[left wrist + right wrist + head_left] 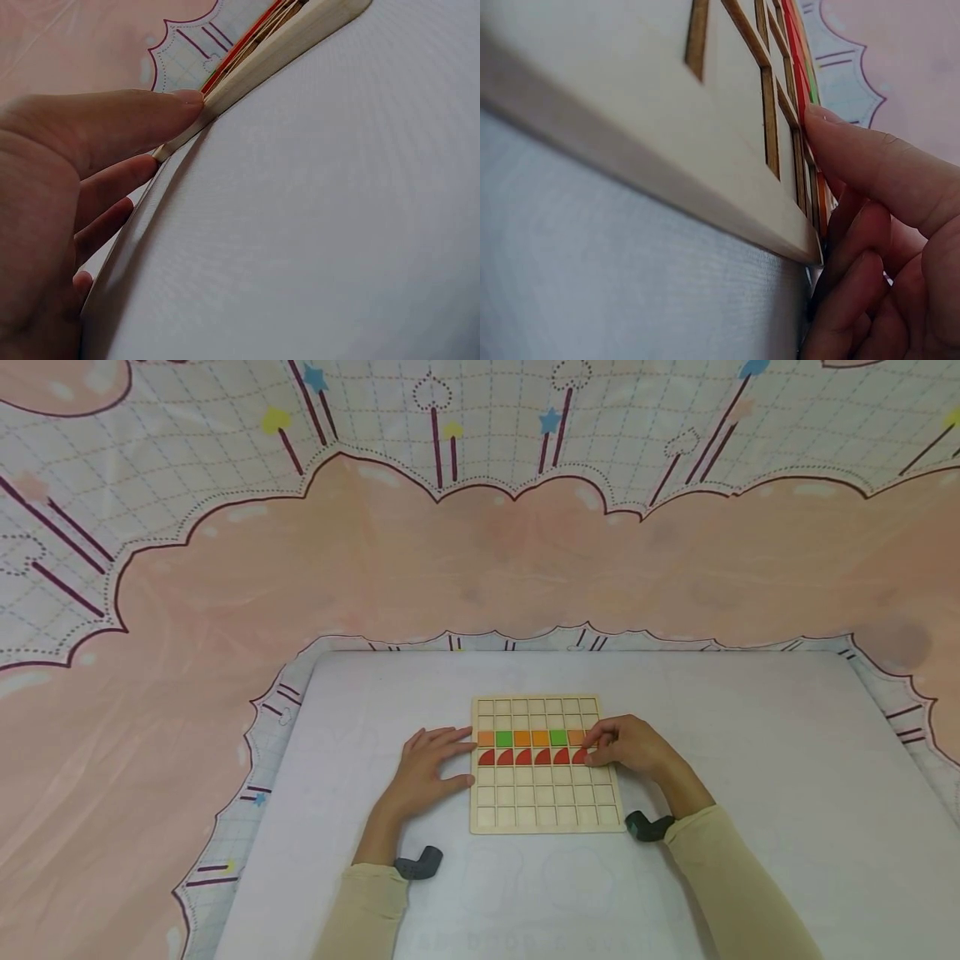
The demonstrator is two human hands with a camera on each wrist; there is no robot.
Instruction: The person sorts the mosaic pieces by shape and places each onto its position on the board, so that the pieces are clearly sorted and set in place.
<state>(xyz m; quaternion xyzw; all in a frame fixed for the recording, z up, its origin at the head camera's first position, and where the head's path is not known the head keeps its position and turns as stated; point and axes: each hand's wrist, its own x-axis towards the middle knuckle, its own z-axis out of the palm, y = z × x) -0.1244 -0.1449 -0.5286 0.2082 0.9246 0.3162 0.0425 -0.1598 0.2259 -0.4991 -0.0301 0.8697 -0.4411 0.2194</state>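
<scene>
A square wooden grid board [546,817] lies flat on the white table. Across its middle runs a row of orange and green square tiles [522,738]. Directly below that row are several tiles with red quarter circles [523,757]. My left hand [427,772] rests with spread, fairly straight fingers against the board's left edge; its thumb [157,120] touches the wooden rim in the left wrist view. At the right side, my right hand [633,747] pinches the rightmost red quarter-circle tile [579,757] between thumb and index finger, at its cell. The thumb [877,161] partly hides the tiles in the right wrist view.
Dark wrist devices [420,863] sit at both sleeve cuffs. The white tabletop [375,693] surrounds the board. Beyond its far edge hangs a pink and white patterned cloth [480,560], which also shows at both sides.
</scene>
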